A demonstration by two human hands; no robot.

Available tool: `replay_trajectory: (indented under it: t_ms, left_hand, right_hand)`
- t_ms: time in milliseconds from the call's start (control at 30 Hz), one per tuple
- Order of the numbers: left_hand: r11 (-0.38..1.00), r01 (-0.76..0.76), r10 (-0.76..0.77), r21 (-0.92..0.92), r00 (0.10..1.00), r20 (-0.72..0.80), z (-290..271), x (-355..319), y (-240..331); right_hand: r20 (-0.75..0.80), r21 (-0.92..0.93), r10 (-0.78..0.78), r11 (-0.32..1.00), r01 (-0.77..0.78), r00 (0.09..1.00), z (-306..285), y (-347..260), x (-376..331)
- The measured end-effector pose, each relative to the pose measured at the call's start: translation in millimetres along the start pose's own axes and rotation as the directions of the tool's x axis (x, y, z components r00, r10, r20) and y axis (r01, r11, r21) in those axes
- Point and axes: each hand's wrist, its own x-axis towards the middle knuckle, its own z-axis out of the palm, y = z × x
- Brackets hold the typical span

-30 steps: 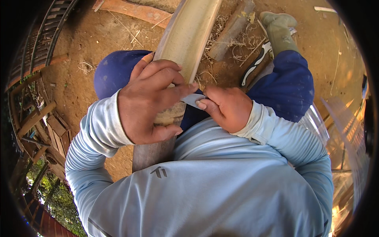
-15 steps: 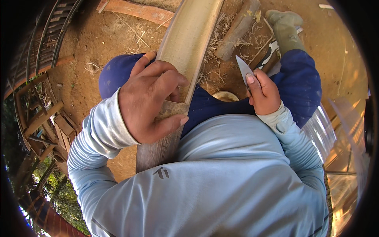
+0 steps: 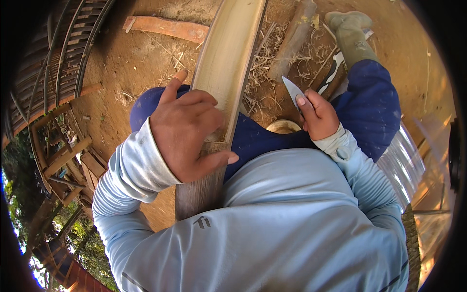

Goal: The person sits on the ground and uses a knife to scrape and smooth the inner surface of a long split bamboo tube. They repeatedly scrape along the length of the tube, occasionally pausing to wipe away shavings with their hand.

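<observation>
A long trough-shaped piece that looks like split bamboo (image 3: pixel 224 53) slopes between my legs, with its pale hollow face up and its grey near end against my shirt. Across it lies my left hand (image 3: pixel 187 131), palm down, its fingers spread and partly blurred. The thumb reaches over the right edge and the little finger sticks out past the left edge. To the right of the piece, my right hand (image 3: pixel 318 117) is closed around a small knife (image 3: pixel 291 91). Its pointed blade aims up and left, apart from the bamboo; the handle is hidden in my fist.
Curly shavings (image 3: pixel 262 92) and a log (image 3: pixel 294 41) lie on the dirt beyond my right knee. A black-and-white handled tool (image 3: pixel 332 73) rests beside my boot (image 3: pixel 352 39). A reddish board (image 3: pixel 168 27) lies far left, and a wooden frame (image 3: pixel 63 160) stands at left.
The fingers of my left hand have straightened and shifted over the hollow. The view has moved slightly. My right hand keeps hold of the knife, its blade now a little lower.
</observation>
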Motion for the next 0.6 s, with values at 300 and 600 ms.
replay_trajectory:
  t_ms: [300,600]
  left_hand:
    - [0.97,-0.24,0.245,-0.045,0.955,0.166,-14,11,-21]
    - [0.991,-0.133,0.135,-0.026,0.944,0.3,-11,11,-13]
  right_hand:
    - [-0.003,0.005,0.011,1.0,-0.011,1.0,-2,6,5]
    - [-0.005,-0.013,0.014,1.0,-0.014,1.0,-1,11,9]
